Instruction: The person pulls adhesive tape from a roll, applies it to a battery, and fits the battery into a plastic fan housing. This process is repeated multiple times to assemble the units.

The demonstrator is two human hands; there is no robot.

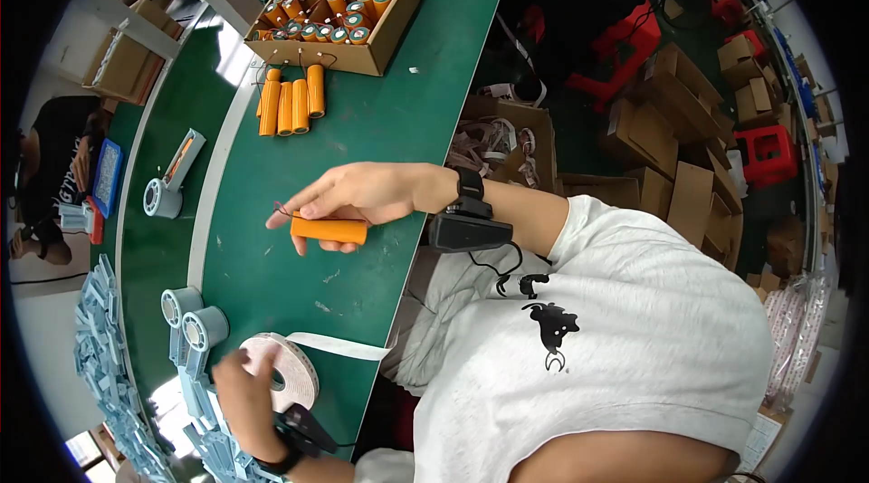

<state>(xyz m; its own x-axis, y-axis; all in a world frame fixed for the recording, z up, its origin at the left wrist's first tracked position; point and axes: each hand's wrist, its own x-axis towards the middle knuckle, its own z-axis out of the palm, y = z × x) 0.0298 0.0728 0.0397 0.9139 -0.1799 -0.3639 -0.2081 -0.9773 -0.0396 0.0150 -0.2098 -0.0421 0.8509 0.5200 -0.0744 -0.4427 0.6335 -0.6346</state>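
Note:
My right hand reaches over the green bench with its fingers closed on an orange cylindrical battery pack. Thin dark wires come out of the pack's left end, by my fingertips. My left hand, slightly blurred, hovers at the left edge of a roll of white tape. Its thumb stands apart from the fingers and overlaps the roll, and nothing shows between them. From the roll, a loose tape strip runs to the bench's edge. Several more orange battery packs lie farther up the bench.
A cardboard box packed with wired battery packs stands at the top of the bench. Light-blue plastic holders gather at lower left, near a larger heap. Another person sits across the bench. Cardboard boxes and red stools fill the floor at right.

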